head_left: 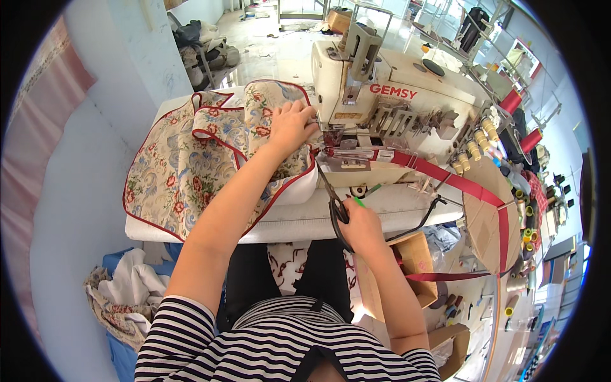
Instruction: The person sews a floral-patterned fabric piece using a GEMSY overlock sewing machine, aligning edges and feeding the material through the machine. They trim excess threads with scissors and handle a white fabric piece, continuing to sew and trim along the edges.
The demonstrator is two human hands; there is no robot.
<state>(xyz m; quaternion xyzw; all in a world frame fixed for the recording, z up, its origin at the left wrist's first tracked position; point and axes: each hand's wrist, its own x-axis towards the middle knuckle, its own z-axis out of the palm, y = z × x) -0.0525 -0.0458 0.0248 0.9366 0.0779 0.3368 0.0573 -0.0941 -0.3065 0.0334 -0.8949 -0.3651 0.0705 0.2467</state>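
Left hand (pixel 293 129): loosely spread, palm-down on folded floral fabric (pixel 181 169); red-bound edges curving;
Right hand (pixel 361 226): curled round black scissors (pixel 332 194);
Counter (pixel 293 219): pale; long near edge

Here's the pale pillar (pixel 156 60); left of it, a pink curtain (pixel 57 95) hangs by the wall (pixel 63 210); close on its right, look, a heap of grey and dark cloth (pixel 219 56) piles up; farther right across the floor (pixel 261 48), a brown carton (pixel 339 21); nearer than the pillar, white cloth (pixel 137 277) spills over something blue; and way off to the pillar's right, coloured spools (pixel 533 235) crowd together!
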